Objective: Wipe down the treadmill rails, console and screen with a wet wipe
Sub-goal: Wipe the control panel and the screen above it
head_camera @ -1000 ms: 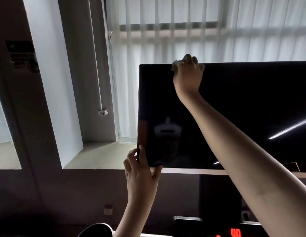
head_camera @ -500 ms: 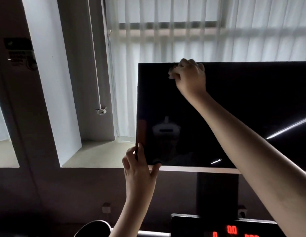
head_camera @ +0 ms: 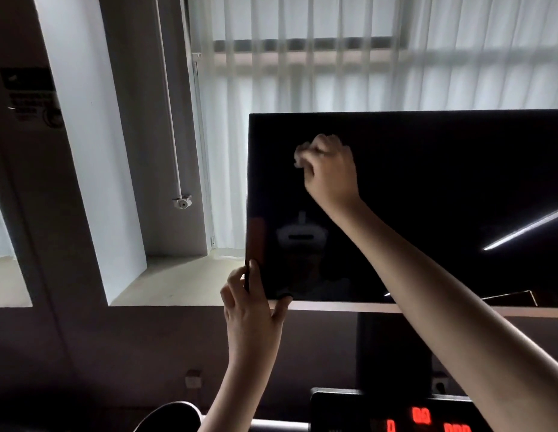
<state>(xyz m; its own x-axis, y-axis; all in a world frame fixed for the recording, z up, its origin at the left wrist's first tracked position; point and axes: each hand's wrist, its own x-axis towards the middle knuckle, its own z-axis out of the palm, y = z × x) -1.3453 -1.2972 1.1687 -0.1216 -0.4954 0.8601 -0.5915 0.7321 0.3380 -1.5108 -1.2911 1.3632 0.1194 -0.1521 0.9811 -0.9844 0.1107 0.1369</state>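
The right hand, fingers clenched on a wipe (blurred), presses the dark screen; the left hand grasps its lower-left corner.

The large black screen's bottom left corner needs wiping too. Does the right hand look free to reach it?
Probably only partly: the left hand grips that corner of the black screen, covering it. Otherwise nothing lies between it and the right hand holding the pale wipe.
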